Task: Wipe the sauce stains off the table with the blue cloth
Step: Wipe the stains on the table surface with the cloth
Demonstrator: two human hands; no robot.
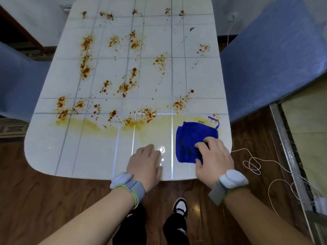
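Note:
A white glossy table carries many orange-brown sauce stains across its middle and far part. A pale yellow smear runs along the near band of the top. The blue cloth lies folded near the table's right front corner. My right hand rests on the cloth's near right part, fingers bent over it and thumb at its lower edge. My left hand lies flat on the bare tabletop just left of the cloth, fingers together.
A blue chair stands at the table's right side and another blue chair at its left. A white cord lies looped on the wooden floor to the right. My shoe shows below the table's front edge.

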